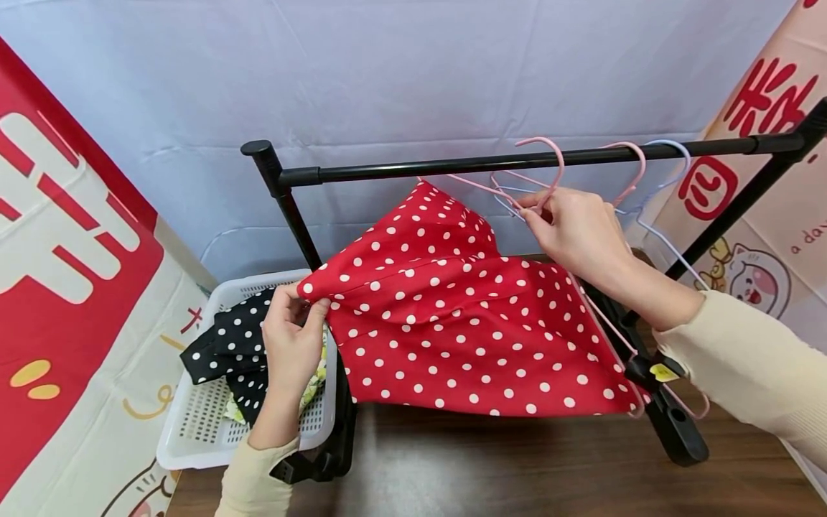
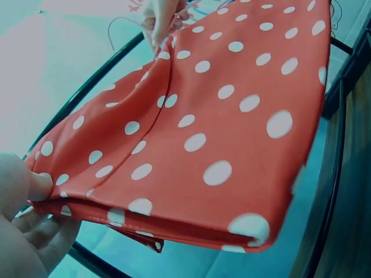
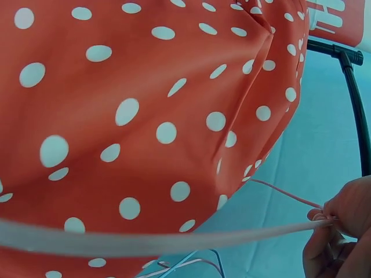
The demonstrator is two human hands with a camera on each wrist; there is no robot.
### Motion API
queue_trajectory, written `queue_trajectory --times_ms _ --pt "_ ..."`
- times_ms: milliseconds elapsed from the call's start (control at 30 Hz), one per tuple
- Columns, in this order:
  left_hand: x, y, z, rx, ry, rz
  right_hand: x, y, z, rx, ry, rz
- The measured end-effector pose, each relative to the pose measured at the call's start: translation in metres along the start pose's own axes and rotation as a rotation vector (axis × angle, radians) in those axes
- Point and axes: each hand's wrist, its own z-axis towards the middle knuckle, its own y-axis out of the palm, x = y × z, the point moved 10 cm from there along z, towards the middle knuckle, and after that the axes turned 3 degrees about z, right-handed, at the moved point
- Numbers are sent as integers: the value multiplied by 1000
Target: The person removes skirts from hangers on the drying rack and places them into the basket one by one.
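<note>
A red garment (image 1: 452,330) with white polka dots spreads below the black rail in the head view. My left hand (image 1: 291,345) pinches its left corner between thumb and fingers; the left wrist view shows that thumb on top of the folded cloth (image 2: 226,139). My right hand (image 1: 578,226) pinches a pink hanger (image 1: 561,161) just below its hook. In the right wrist view, one thin hanger arm (image 3: 284,193) runs from the right hand (image 3: 342,237) to the cloth's edge, where its end is hidden. The other arm passes blurred across the front of the cloth.
More hangers, one pink (image 1: 636,169) and one blue (image 1: 678,154), hang on the black rail (image 1: 413,169). At left, a white basket (image 1: 181,431) holds a black polka-dot cloth (image 1: 242,337) and a yellow-patterned one. A brown wooden surface (image 1: 484,467) lies below.
</note>
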Motion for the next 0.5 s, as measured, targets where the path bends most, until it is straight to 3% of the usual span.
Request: queue_trajectory --times_ms 167,500 --pt "-6 -6 1 20 -65 14 0 1 0 4 -4 -7" --pt "-6 -15 9 21 -45 -49 -1 1 -1 -9 0 -8"
